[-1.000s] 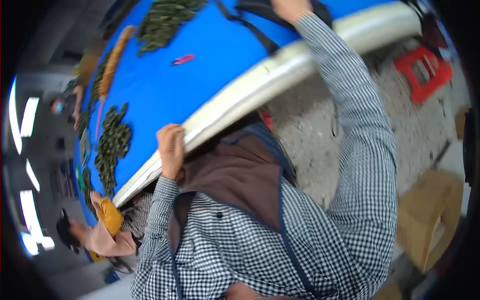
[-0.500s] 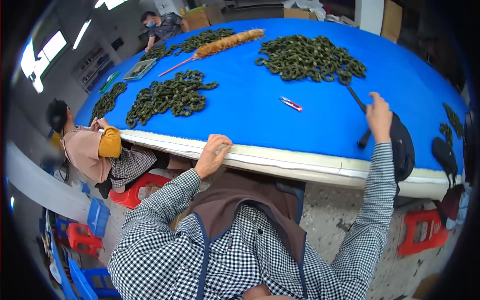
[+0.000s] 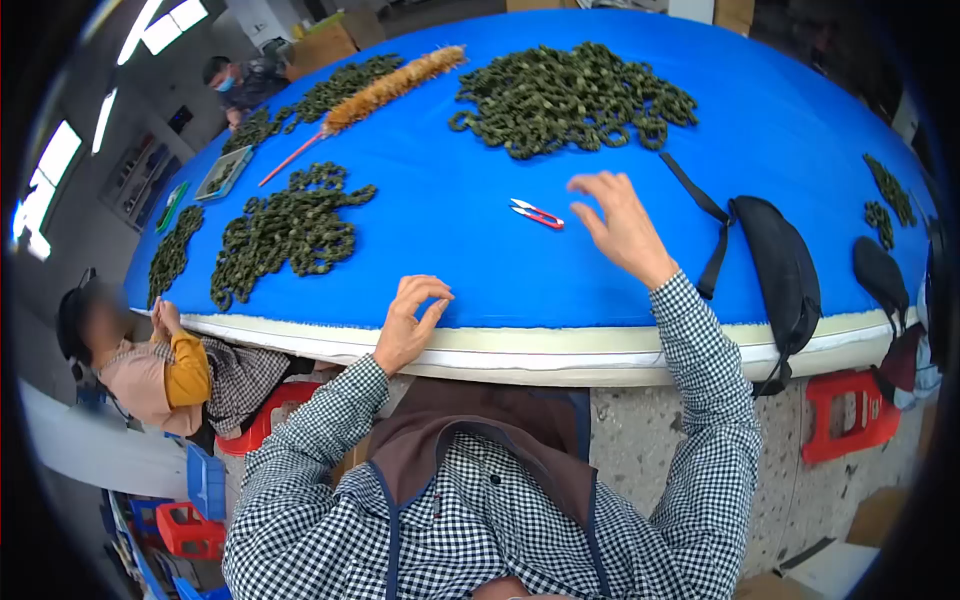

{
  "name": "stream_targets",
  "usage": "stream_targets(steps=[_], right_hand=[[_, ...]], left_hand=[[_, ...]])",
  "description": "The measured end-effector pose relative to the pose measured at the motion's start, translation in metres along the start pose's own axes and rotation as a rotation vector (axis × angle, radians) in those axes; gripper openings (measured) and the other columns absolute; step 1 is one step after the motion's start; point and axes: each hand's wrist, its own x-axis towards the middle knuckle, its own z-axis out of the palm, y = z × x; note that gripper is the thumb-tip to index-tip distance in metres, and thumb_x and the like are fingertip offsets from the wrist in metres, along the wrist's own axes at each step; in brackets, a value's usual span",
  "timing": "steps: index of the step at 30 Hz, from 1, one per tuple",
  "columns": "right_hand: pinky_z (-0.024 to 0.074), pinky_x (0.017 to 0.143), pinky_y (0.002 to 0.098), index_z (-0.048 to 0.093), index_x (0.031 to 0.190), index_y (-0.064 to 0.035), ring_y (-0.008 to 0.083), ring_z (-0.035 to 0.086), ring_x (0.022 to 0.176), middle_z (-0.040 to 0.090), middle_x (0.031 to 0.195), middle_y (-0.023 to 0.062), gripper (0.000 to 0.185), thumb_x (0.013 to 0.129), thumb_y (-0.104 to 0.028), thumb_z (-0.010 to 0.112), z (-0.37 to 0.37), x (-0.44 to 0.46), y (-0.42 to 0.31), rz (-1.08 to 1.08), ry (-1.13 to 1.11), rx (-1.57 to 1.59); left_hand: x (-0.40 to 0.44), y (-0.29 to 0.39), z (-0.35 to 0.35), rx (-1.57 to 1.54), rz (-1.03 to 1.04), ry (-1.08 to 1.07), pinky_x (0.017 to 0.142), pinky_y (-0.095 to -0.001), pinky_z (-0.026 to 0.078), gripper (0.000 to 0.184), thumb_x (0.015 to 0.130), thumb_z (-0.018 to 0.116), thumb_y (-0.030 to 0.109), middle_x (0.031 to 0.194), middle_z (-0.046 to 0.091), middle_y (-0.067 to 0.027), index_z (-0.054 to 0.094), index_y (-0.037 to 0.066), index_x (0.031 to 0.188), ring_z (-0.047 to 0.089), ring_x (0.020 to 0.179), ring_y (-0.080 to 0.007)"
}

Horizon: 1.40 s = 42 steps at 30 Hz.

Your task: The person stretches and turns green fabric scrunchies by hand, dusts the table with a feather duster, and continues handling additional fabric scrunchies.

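Observation:
My right hand (image 3: 622, 228) is over the blue tabletop, fingers apart and holding nothing. Just left of its fingertips lie red-handled thread snips (image 3: 537, 213), blades pointing left. At the table's near edge is my left hand (image 3: 410, 322), its fingers curved and the thumb apart, with nothing seen between them. Up and left of that hand spreads a pile of dark green ring-like fabric pieces (image 3: 285, 235). Beyond the snips sits a larger pile of dark green pieces (image 3: 575, 98). A black waist bag (image 3: 780, 275) with a strap lies to the right of my right hand.
A duster (image 3: 395, 90) with a red handle lies across the blue table (image 3: 450, 200). A shallow tray (image 3: 224, 172) is at the far left. One person (image 3: 140, 370) sits to my left, another (image 3: 250, 80) at the far side. A red stool (image 3: 850, 415) stands below right.
My right hand has moved left from beside the black bag toward the snips. My left hand stays by the table edge. The whole view has shifted somewhat with my head.

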Motion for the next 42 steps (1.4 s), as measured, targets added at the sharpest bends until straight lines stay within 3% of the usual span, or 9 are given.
stream_targets(steps=[3, 6, 10, 17, 20, 29, 36, 39, 42], right_hand=[[0.0408, 0.092, 0.0346, 0.053, 0.125, -0.0127, 0.0238, 0.048, 0.107, 0.054, 0.118, 0.0087, 0.039, 0.087, -0.019, 0.061, 0.008, 0.011, 0.018, -0.067, 0.219, 0.054], [0.0345, 0.099, 0.0412, 0.044, 0.137, -0.0171, 0.0272, 0.042, 0.12, 0.044, 0.136, 0.0095, 0.048, 0.091, -0.026, 0.057, 0.053, -0.005, 0.061, -0.031, 0.041, -0.151], [0.0302, 0.101, 0.0444, 0.044, 0.137, -0.0189, 0.028, 0.04, 0.125, 0.041, 0.141, 0.0094, 0.049, 0.091, -0.03, 0.056, 0.066, -0.011, 0.06, -0.079, -0.22, -0.193], [0.0306, 0.098, 0.0431, 0.05, 0.127, -0.0143, 0.0267, 0.042, 0.121, 0.045, 0.135, 0.0105, 0.04, 0.09, -0.027, 0.057, 0.058, -0.018, 0.046, -0.022, -0.267, -0.143], [0.0291, 0.099, 0.0421, 0.057, 0.113, -0.0148, 0.0245, 0.041, 0.123, 0.046, 0.135, 0.0061, 0.031, 0.085, -0.025, 0.063, 0.056, -0.014, 0.045, 0.094, -0.293, -0.033], [0.0332, 0.093, 0.0425, 0.056, 0.093, -0.011, 0.0265, 0.045, 0.115, 0.051, 0.124, 0.0074, 0.015, 0.083, -0.02, 0.062, 0.057, -0.009, 0.05, 0.066, -0.218, 0.07], [0.0362, 0.082, 0.0387, 0.056, 0.086, -0.0076, 0.0268, 0.046, 0.093, 0.054, 0.107, 0.0086, 0.016, 0.07, -0.009, 0.059, 0.044, -0.004, 0.061, 0.067, -0.083, -0.177], [0.0377, 0.084, 0.0354, 0.059, 0.096, -0.0059, 0.0255, 0.049, 0.095, 0.056, 0.105, 0.0083, 0.02, 0.076, -0.009, 0.058, 0.038, -0.002, 0.072, 0.178, -0.166, -0.253], [0.0378, 0.087, 0.0369, 0.058, 0.103, -0.007, 0.0265, 0.05, 0.098, 0.056, 0.108, 0.0086, 0.024, 0.08, -0.012, 0.059, 0.041, -0.008, 0.087, 0.157, 0.0, -0.136]], left_hand=[[0.008, -0.015, 0.005, 0.021, -0.018, -0.031, 0.094, -0.0353, 0.039, 0.009, 0.085, 0.061, 0.005, 0.103, 0.061, -0.0064, 0.063, 0.007, 0.093, 0.05, 0.105, -0.0239], [0.007, -0.027, 0.003, 0.117, -0.024, -0.072, 0.098, -0.0375, 0.038, 0.014, 0.084, 0.061, 0.005, 0.11, 0.059, -0.0082, 0.062, 0.006, 0.098, 0.049, 0.109, -0.0262], [0.002, -0.04, -0.006, 0.245, -0.069, -0.114, 0.101, -0.04, 0.036, 0.023, 0.084, 0.059, 0.004, 0.118, 0.054, -0.0112, 0.058, 0.005, 0.107, 0.047, 0.115, -0.0302], [0.0, -0.047, -0.007, 0.34, -0.137, -0.327, 0.104, -0.0476, 0.032, 0.035, 0.084, 0.057, 0.009, 0.128, 0.046, -0.0141, 0.052, 0.006, 0.118, 0.043, 0.121, -0.0355], [-0.001, -0.053, -0.009, 0.333, -0.12, -0.39, 0.105, -0.0521, 0.028, 0.037, 0.083, 0.057, 0.013, 0.132, 0.044, -0.0136, 0.052, 0.009, 0.12, 0.039, 0.126, -0.0364], [-0.002, -0.055, -0.014, 0.319, 0.132, -0.579, 0.108, -0.0537, 0.023, 0.043, 0.085, 0.059, 0.024, 0.141, 0.039, -0.0112, 0.05, 0.014, 0.125, 0.032, 0.134, -0.0346], [-0.002, -0.055, -0.015, 0.366, 0.192, -0.527, 0.111, -0.0493, 0.022, 0.041, 0.09, 0.055, 0.029, 0.141, 0.04, -0.0109, 0.049, 0.015, 0.127, 0.028, 0.137, -0.0315], [-0.003, -0.045, -0.018, 0.388, 0.197, -0.483, 0.111, -0.0486, 0.022, 0.037, 0.094, 0.05, 0.029, 0.14, 0.041, -0.0107, 0.048, 0.015, 0.127, 0.031, 0.136, -0.0305], [-0.011, -0.049, -0.014, 0.406, 0.217, -0.394, 0.11, -0.0482, 0.024, 0.035, 0.096, 0.047, 0.029, 0.138, 0.042, -0.0108, 0.048, 0.014, 0.127, 0.033, 0.134, -0.0306]])
